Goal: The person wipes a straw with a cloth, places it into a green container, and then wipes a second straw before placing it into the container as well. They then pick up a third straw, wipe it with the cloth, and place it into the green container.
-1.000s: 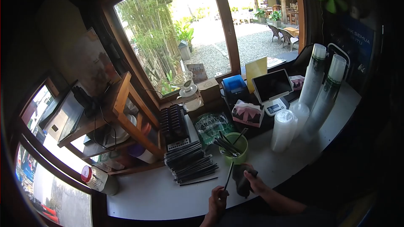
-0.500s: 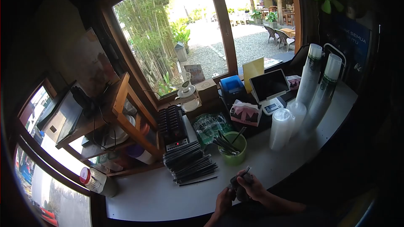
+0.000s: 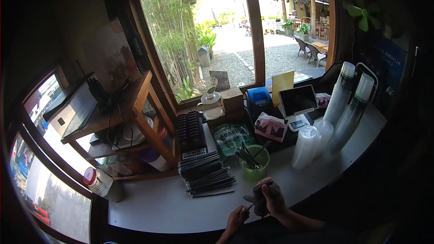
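My right hand is wrapped around a dark grey cloth above the counter's front edge. Lower and to the left, my left hand is closed on a thin dark stick, whose far end runs into the cloth and is hidden. Just beyond my hands stands a green bucket with several dark, slim utensils leaning in it. Left of the bucket lies a pile of black wrapped straws.
Stacks of clear plastic cups stand on the right of the white counter. Behind are a tissue box, a tablet and a green bag. A jar with a red lid and a wooden shelf are left.
My head view has shifted slightly. My right hand has risen with the cloth and turned, and my left hand sits farther from it, with the thin stick showing between them.
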Demonstrator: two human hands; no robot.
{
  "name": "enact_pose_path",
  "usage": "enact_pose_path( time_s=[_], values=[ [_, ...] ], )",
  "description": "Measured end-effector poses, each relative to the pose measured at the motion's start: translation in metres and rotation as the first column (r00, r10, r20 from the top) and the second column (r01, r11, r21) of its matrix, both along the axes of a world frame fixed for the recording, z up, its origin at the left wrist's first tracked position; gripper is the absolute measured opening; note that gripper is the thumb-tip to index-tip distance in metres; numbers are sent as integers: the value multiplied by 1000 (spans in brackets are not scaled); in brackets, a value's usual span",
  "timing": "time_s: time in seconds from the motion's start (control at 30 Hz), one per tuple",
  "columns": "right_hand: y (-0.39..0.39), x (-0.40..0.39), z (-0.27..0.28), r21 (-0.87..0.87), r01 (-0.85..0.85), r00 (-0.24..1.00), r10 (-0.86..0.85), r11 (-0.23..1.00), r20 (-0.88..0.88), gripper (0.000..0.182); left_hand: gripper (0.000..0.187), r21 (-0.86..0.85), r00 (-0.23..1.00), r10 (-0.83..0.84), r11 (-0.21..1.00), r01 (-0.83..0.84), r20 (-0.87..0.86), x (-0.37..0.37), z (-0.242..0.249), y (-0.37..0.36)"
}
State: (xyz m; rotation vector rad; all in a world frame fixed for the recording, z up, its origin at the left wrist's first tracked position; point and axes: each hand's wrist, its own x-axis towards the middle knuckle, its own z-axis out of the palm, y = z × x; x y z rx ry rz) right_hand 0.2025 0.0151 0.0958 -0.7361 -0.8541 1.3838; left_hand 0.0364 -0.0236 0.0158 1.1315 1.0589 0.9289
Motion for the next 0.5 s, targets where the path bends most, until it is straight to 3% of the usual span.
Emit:
enact_pose_path(
  time_s=[0.07,0.1,0.2,0.33,0.4,0.5],
  values=[
    [-3,-4,-5,41,6,1000,-7,999,28,24,35,4,1000,25,1000,-25,6,2,1,4],
    [-7,-4,-8,47,-5,972,-6,999,233,25,36,9,999,47,999,-47,21,4,0,4],
    [-9,-5,-19,-16,-148,955,147,989,258,25,36,7,999,2,1000,-2,-41,4,17,2],
    [0,7,13,70,-22,999,20,997,28,26,36,17,996,-36,999,38,-85,8,-13,4],
    [-1,4,7,77,5,999,-8,997,48,26,39,44,998,-22,999,25,-51,11,-6,5],
    [-7,1,-10,11,-124,881,105,992,461,26,41,120,998,24,993,-17,-59,15,-2,5]
  ],
)
